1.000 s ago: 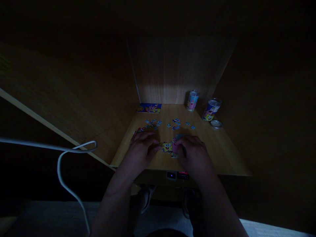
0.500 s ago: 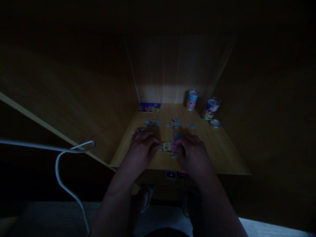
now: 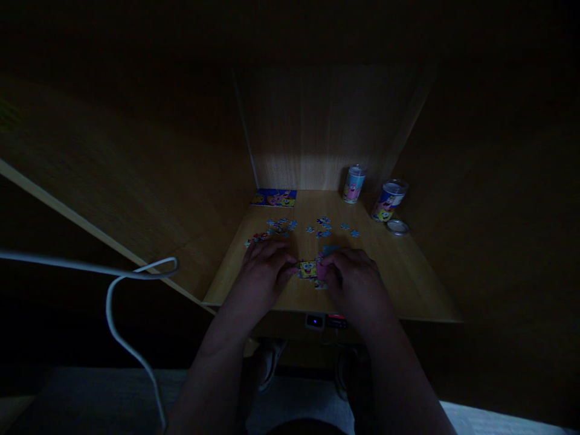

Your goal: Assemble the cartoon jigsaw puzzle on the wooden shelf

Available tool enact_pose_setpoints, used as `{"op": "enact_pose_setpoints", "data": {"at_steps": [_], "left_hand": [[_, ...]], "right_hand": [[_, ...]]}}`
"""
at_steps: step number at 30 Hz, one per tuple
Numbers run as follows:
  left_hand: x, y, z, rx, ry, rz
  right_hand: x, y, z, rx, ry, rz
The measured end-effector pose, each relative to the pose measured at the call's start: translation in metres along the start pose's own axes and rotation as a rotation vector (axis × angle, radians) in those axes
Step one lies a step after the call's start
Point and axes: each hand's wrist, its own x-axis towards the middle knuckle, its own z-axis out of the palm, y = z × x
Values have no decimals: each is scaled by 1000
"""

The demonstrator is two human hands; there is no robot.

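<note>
Set against the view half a second ago, little has changed: the left hand (image 3: 265,272) and right hand (image 3: 354,283) sit almost where they were, curled low over the bench (image 3: 399,284), and the yellow SpongeBob puzzle section (image 3: 308,269) lies slightly further right in the frame. The section stays flat between the hands, with a pink puzzle piece (image 3: 321,270) against the right hand's fingers. Each grip is half-closed, but in this dim light I cannot tell whether either has hold of a piece. Loose blue-edged puzzle pieces (image 3: 323,227) lie scattered beyond the hands. Toward the back right stand two upright printed canisters (image 3: 354,185) (image 3: 388,202), well apart from the hands, and a round metal lid (image 3: 397,227) lies just beside the nearer one. Their contents cannot be made out. A picture card (image 3: 274,197) lies against the back wall (image 3: 317,133).
</note>
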Motion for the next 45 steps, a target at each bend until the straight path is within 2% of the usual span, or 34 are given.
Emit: {"op": "enact_pose_setpoints", "data": {"at_steps": [16,33,45], "left_hand": [[-3,-1,-2,-10,-17,91],[1,10,-7,-42,9,55],[-1,8,-6,-57,-39,147]], "right_hand": [[0,-2,-1,-3,-3,6],[0,-1,-1,-3,-8,7],[-1,-2,0,-2,-6,13]]}}
